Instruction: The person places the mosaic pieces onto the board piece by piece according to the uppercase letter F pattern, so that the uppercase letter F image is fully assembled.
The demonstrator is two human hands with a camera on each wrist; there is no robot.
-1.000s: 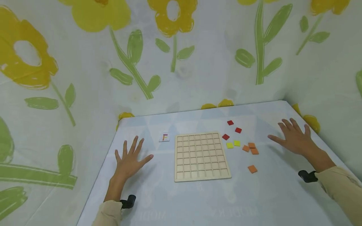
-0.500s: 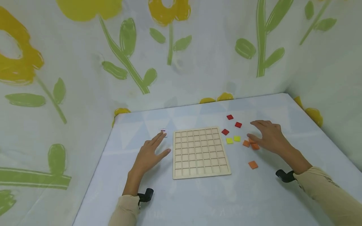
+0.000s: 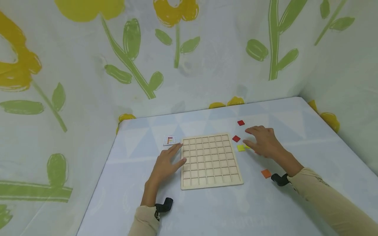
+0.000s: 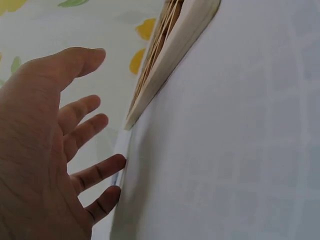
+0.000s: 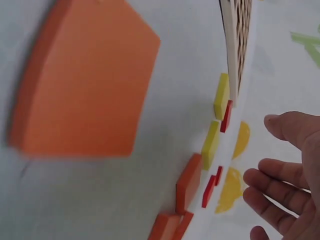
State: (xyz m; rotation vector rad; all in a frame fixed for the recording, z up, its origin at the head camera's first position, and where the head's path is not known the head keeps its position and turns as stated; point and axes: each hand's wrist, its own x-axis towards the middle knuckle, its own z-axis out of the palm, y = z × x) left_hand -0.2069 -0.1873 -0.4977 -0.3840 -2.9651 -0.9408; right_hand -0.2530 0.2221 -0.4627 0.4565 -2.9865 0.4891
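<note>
A wooden grid board lies flat on the table. My left hand is at its left edge, thumb and fingers spread; in the left wrist view a gap shows between that hand and the board. My right hand hovers over the small square tiles right of the board, fingers slightly bent and holding nothing. Red tiles and a yellow tile show beyond its fingertips. An orange tile lies nearer me. The head view hides the other orange tiles; the right wrist view shows some.
A small card printed with a coloured grid pattern lies behind the left hand, near the board's far left corner. Flower-printed cloth hangs behind the table and along both sides. Each wrist wears a black camera mount.
Both hands have come inward from the table's sides. The left has moved right to the board's edge, uncovering the card again; the right has moved left over the tiles. No tile has visibly shifted.
</note>
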